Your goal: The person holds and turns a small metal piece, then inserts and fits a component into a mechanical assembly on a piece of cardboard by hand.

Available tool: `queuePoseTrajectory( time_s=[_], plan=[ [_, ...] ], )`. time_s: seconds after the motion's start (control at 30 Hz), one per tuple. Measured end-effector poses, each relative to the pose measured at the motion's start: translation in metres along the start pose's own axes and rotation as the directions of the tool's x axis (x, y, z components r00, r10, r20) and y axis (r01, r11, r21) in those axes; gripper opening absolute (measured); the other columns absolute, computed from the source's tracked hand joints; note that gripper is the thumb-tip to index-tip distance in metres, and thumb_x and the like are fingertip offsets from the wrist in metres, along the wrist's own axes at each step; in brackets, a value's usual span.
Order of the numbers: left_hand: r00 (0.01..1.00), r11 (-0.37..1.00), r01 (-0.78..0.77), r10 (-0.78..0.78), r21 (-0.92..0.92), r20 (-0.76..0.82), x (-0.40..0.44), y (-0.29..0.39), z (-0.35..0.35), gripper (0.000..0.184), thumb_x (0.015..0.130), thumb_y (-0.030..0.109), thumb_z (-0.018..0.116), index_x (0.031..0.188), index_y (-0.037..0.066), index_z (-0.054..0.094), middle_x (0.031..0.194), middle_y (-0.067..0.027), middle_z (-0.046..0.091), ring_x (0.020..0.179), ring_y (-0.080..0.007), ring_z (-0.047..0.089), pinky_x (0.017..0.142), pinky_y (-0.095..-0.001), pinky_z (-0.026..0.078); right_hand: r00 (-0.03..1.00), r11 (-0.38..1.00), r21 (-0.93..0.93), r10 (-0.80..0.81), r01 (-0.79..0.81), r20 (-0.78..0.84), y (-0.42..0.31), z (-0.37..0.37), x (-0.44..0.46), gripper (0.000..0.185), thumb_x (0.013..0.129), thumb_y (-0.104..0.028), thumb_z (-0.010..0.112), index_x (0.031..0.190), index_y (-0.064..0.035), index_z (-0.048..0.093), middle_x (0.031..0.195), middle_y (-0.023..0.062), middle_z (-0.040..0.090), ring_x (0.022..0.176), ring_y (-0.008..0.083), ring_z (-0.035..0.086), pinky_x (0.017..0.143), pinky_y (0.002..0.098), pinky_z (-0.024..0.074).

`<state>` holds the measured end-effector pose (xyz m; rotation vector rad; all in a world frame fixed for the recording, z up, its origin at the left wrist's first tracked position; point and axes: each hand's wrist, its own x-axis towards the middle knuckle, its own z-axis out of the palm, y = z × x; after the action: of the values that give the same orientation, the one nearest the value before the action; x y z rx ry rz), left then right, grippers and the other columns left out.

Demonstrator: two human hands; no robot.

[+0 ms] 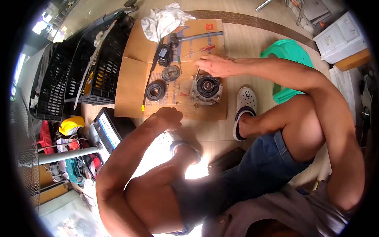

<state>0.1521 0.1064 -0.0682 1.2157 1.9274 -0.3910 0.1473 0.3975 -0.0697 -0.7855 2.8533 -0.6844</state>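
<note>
On the flattened cardboard sits a round metal machine part with a black ring on top, like a compressor or pump body. My right hand is at its far edge, fingers pinched at the top of a thin metal piece; I cannot make out exactly what it is. My left hand hovers at the cardboard's near edge, fingers curled, their contents hidden. Nearest to it is a dark pulley-like ring. A round metal plate lies just beyond that ring.
Farther back lie a hammer, a red-handled screwdriver, a black device with a small screen and a stained white rag. Black crates stand left, a green stool right. My shoes flank the cardboard's near side.
</note>
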Motion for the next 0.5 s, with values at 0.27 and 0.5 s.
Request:
queuePoseTrajectory(
  time_s=[0.27,0.5],
  plan=[
    [0.999,0.999,-0.043,0.043,0.013,-0.007,0.025,0.008,-0.007,0.033,0.092,0.027,0.052,0.112,0.005,0.068,0.112,-0.0181,0.069,0.108,-0.0328,0.065,0.092,-0.0445,0.051,0.996,0.991,0.125,-0.044,0.053,-0.078,-0.015,0.016,0.000,0.034,0.104,-0.029,0.045,0.131,-0.0069,0.045,0.108,0.0214,0.056,0.102,0.0424,0.059,0.088,0.0494,0.0463],
    [1.000,0.999,-0.028,0.027,0.035,0.004,0.020,0.011,-0.019,0.033,0.094,0.029,0.051,0.112,0.006,0.067,0.112,-0.0182,0.068,0.109,-0.0332,0.064,0.094,-0.0449,0.050,0.928,0.534,0.768,0.304,-0.353,0.214,-0.020,0.006,0.027,0.037,0.104,-0.025,0.046,0.133,-0.0010,0.045,0.113,0.0158,0.059,0.095,0.0270,0.064,0.079,0.0397,0.0536]
  ],
)
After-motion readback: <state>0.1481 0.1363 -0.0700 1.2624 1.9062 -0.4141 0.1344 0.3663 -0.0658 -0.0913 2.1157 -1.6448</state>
